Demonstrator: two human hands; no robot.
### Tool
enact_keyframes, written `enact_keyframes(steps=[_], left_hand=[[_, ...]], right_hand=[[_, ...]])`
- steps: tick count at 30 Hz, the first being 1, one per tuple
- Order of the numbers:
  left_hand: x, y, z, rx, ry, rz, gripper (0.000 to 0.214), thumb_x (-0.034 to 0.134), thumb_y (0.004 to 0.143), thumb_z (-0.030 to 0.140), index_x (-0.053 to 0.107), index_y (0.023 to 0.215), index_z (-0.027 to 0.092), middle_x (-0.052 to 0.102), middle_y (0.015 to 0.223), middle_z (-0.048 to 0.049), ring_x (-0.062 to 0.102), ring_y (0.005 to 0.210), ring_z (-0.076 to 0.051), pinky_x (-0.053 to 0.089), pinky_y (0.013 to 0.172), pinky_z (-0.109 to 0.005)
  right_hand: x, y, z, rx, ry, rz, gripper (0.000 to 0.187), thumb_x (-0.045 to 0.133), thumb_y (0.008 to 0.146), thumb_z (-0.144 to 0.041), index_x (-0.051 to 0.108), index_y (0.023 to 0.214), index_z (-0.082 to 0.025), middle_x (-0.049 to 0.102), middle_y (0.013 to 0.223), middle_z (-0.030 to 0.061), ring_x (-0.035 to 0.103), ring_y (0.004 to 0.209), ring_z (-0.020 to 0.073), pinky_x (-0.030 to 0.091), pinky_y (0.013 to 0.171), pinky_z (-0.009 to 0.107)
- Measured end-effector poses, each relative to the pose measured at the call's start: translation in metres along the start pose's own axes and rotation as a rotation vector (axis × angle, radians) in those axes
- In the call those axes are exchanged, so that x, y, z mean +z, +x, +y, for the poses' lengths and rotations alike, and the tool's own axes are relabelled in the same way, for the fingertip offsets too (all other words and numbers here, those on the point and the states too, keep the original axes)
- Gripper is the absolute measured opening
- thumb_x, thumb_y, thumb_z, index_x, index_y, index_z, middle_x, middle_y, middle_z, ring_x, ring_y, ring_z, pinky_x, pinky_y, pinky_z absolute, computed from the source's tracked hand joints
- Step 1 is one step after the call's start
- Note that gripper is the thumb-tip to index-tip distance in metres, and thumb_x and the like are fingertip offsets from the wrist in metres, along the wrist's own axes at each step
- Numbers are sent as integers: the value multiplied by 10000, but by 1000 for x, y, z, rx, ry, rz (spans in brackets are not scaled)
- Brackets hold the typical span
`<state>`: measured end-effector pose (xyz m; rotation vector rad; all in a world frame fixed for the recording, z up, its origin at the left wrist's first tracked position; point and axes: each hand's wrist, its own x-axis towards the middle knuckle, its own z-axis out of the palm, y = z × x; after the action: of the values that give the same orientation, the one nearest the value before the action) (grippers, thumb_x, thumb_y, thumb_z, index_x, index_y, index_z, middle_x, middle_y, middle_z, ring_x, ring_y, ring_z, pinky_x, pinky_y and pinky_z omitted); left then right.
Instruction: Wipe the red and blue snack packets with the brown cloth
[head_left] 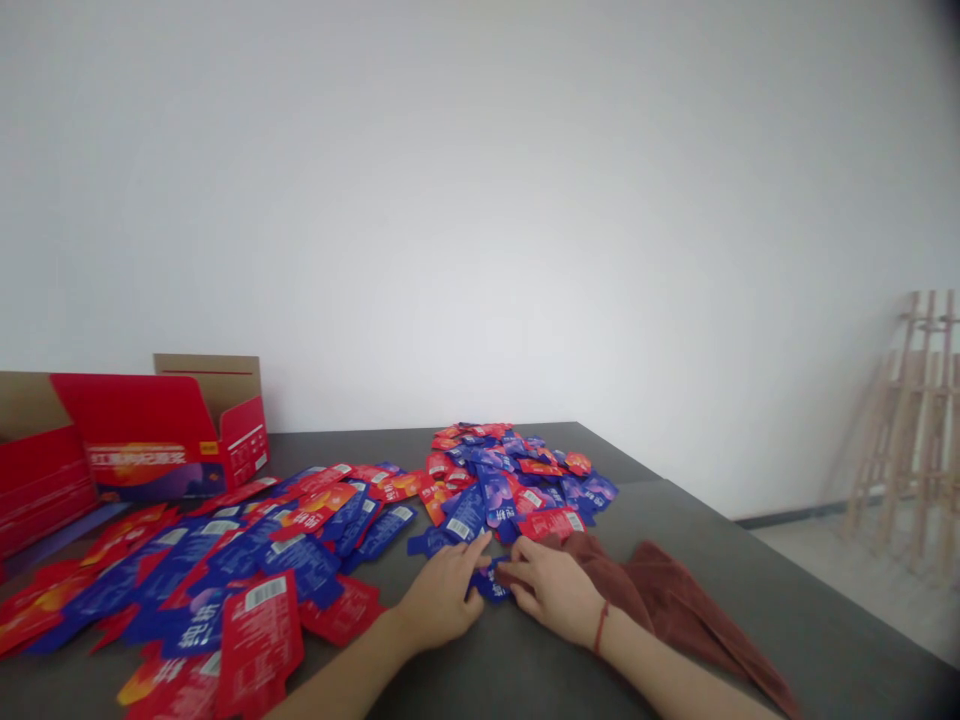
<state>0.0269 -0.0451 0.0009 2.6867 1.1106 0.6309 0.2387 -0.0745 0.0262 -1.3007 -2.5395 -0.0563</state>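
A small blue pouch (pixel 493 582) with white lettering lies on the table between my two hands, partly covered by fingers. My left hand (pixel 444 592) curls at its left edge, with thumb and fingers bent onto it. On the other side, my right hand (pixel 553 590), wearing a red cord at the wrist, has bent fingers over the pouch's right edge. A brown cloth (pixel 634 580) spreads from behind that hand to the right, and a bit of brown shows at its fingertips. Just beyond both hands sits a pile of blue and red pouches (pixel 499 488).
To the left spreads another heap of red and blue pouches (pixel 255 560). An open red carton (pixel 157 450) stands behind it against the white wall, beside a second red box (pixel 41 480). The dark table (pixel 697 560) has its edge at right. Wooden easels (pixel 911 440) lean beyond.
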Motion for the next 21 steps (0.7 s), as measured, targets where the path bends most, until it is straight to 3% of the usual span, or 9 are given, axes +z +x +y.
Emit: enact_keyframes(steps=[4,9,15,19,21], left_hand=[[2,0,-4,-1,17,-4,689,398,763,71,270,1435,156,566,1292,-101,501,1181,-234,355,1018,-393],[2,-2,-3,5,0,-31,706,411,784,73,224,1454,191,586,1276,-67,480,1199,-227,323,1040,-393],[1,1,-4,-7,-22,-36,752,451,752,72,222,1458,193,599,1276,-40,475,1204,-226,324,1037,-372],[-1,1,-1,-6,-11,-39,716,455,770,92,257,1451,190,603,1268,-48,480,1206,-226,322,1036,-363],[-3,1,2,-8,-6,-37,692,477,785,136,276,1444,192,603,1262,-54,487,1198,-233,322,1035,-368]], right_hand=[[2,8,-9,-151,31,-39,270,438,913,-282,676,1041,-267,591,1009,12,569,865,143,400,759,227],[-2,-4,3,-154,95,-58,272,465,894,-265,683,1054,-293,591,1012,1,581,853,131,408,774,219],[-4,-27,24,93,66,22,287,443,884,-207,687,1027,-256,601,972,25,590,826,145,419,747,229],[-3,-27,34,322,-24,45,298,403,926,-235,694,991,-234,614,953,52,605,829,170,421,736,256],[-2,-25,35,359,-71,26,296,399,931,-232,694,960,-227,618,941,56,608,817,176,420,714,261]])
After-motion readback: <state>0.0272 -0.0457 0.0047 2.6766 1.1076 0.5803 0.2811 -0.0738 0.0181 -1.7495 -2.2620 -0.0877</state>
